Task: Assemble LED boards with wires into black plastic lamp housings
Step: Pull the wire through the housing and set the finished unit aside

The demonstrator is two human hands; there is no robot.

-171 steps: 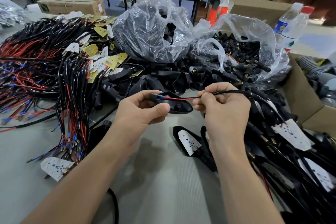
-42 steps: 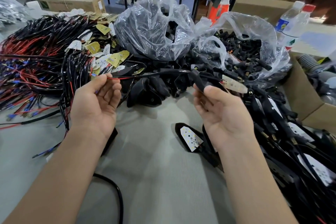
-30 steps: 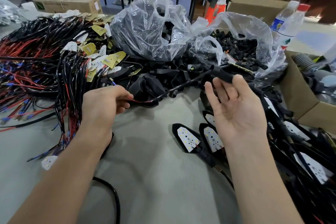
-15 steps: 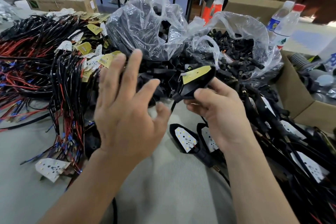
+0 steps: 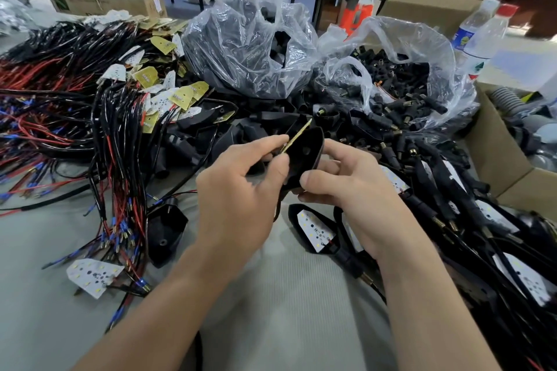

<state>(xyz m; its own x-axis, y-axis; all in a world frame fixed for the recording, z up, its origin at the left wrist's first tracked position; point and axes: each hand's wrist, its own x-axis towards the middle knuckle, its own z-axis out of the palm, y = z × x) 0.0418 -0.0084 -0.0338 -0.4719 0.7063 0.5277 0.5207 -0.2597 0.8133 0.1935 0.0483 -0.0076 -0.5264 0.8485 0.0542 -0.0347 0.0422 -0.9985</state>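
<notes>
Centre, above table [image 5: 286, 304]: black housing [image 5: 305, 156] held up, tilted; LED board [image 5: 297, 136] edge-on against its left rim
right hand [image 5: 346, 182]: fingers and thumb curled round black housing from the right
left hand [image 5: 241, 190]: thumb and forefinger pinching LED board's near end
table: finished lamp [image 5: 315, 230] just near of the hands; empty housing [image 5: 164, 227] near-left; wire bundles [image 5: 117, 159] left; parts bags [image 5: 250, 48] far

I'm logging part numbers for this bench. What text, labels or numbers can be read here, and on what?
No text is legible.
Cardboard box: green mark and white sticker, both blurred.
Water bottles: label print too small to read.
White LED board lying on the table: tiny dark marks, unreadable.
</notes>
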